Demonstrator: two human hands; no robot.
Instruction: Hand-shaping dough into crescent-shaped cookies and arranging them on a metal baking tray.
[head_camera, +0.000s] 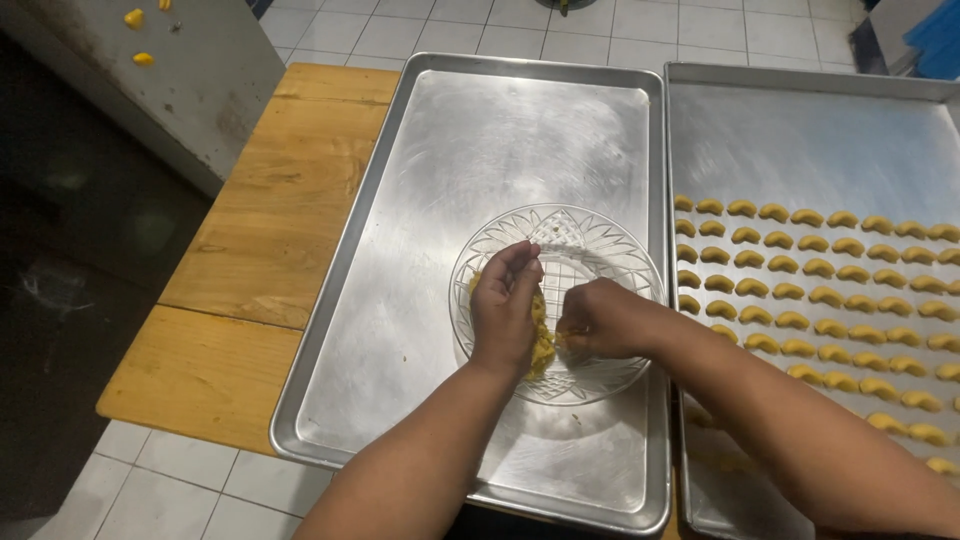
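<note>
A clear cut-glass bowl (590, 245) sits on an otherwise bare metal baking tray (430, 200). Inside it lies a lump of yellow dough (541, 345). My left hand (505, 305) is curled over the dough and grips it from the left. My right hand (598, 322) reaches into the bowl from the right, its fingers pinching at the dough's edge. Both hands meet over the bowl's near half.
A second metal tray (800, 140) on the right holds several rows of small yellow crescent-shaped dough pieces (790, 290). Both trays rest on a low wooden table (270, 230) over a white tiled floor. A grey slab (190, 70) with yellow bits stands at the upper left.
</note>
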